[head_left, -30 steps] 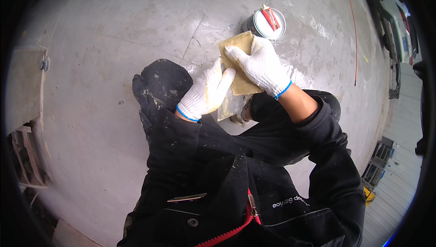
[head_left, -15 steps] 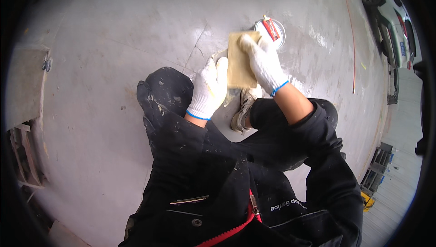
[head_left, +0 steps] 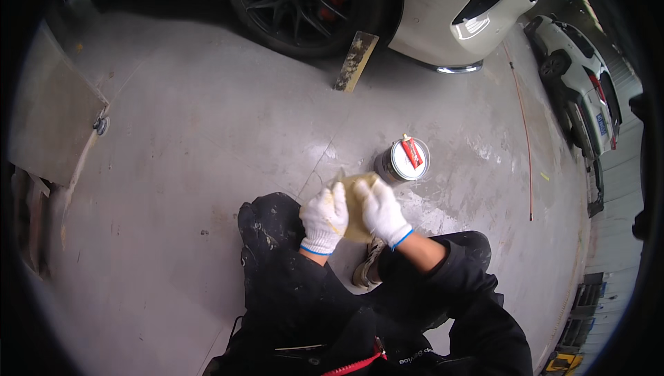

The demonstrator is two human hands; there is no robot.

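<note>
Grey concrete floor (head_left: pixel 207 134) fills most of the view, stained and scuffed, its edges bending into the dark rim of the lens. Crouched over it is the person, whose dark jacket and trousers run off the lower edge, so the body below the knees is mostly cut away; one shoe (head_left: pixel 366 272) peeks out between the legs, half covered by the right forearm. Both hands wear white knit gloves with blue cuffs. The left hand (head_left: pixel 324 218) and the right hand (head_left: pixel 380 211) are each closed on a yellowish sheet (head_left: pixel 355 204) held between them just above the left knee; only a narrow strip of it shows between the gloves, with a corner poking up above them, so its full shape and what it is made of cannot be made out. Just beyond the right hand a small round can (head_left: pixel 403 161) stands on the floor, with a red-handled tool (head_left: pixel 412 152) lying across its top; the can's contents are hidden. Farther off a stained board (head_left: pixel 355 61) lies by a dark wheel (head_left: pixel 297 2) of a white car (head_left: pixel 449 2), cropped by the top edge. Another white car (head_left: pixel 577 85) is squeezed against the right rim.
</note>
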